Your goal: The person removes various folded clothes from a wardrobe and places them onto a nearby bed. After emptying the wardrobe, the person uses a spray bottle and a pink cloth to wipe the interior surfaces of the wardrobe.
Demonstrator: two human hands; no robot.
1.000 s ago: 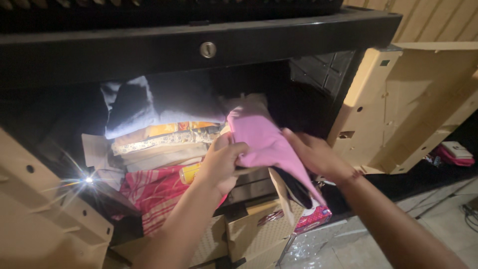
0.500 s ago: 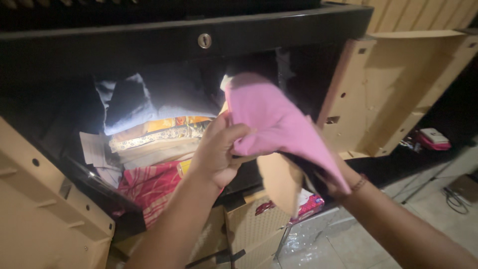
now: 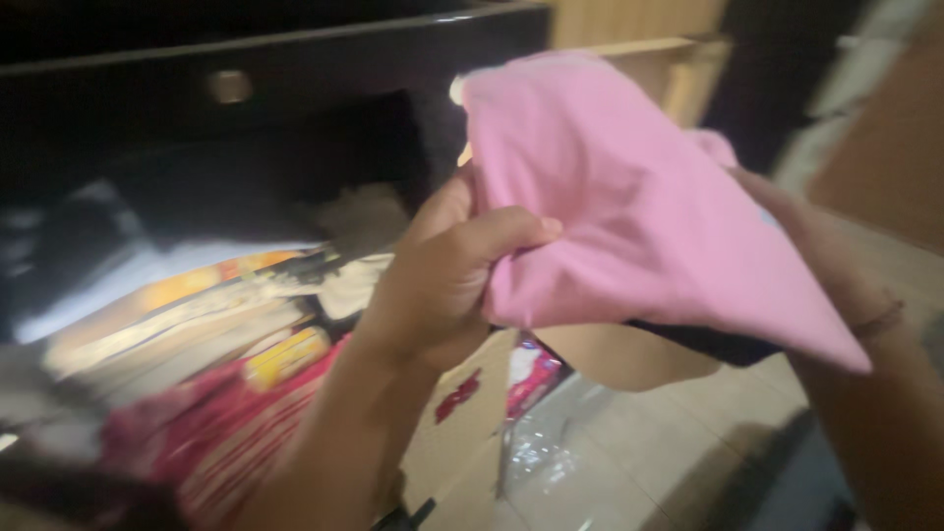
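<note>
We record the pink cloth (image 3: 629, 216) in the upper centre and right of the frame, held up in front of the dark cabinet opening (image 3: 295, 147). The left hand (image 3: 442, 275) sits at centre frame; its thumb lies across the cloth's front face, pointing right, while the other fingers are hidden behind the fabric, so the cloth's left edge is pinched between thumb and fingers. The right hand (image 3: 826, 246) is at the right edge of the frame, mostly covered by the cloth; we see its back and wrist, with a thin band at the wrist, but we cannot tell how its fingers stand, only that they are against or under the fabric. The cloth drapes from the left hand across to the right hand and tapers to a point at lower right. A dark layer and a tan piece show just beneath its lower edge. In the lower left, blurred, lies a stack of folded fabrics (image 3: 177, 324) in yellow, cream and white tones, with a red patterned cloth (image 3: 226, 433) below it. A tan box (image 3: 462, 433) stands at bottom centre, a red-and-white packet (image 3: 531, 374) just beside it, above a pale tiled floor (image 3: 639, 462).
</note>
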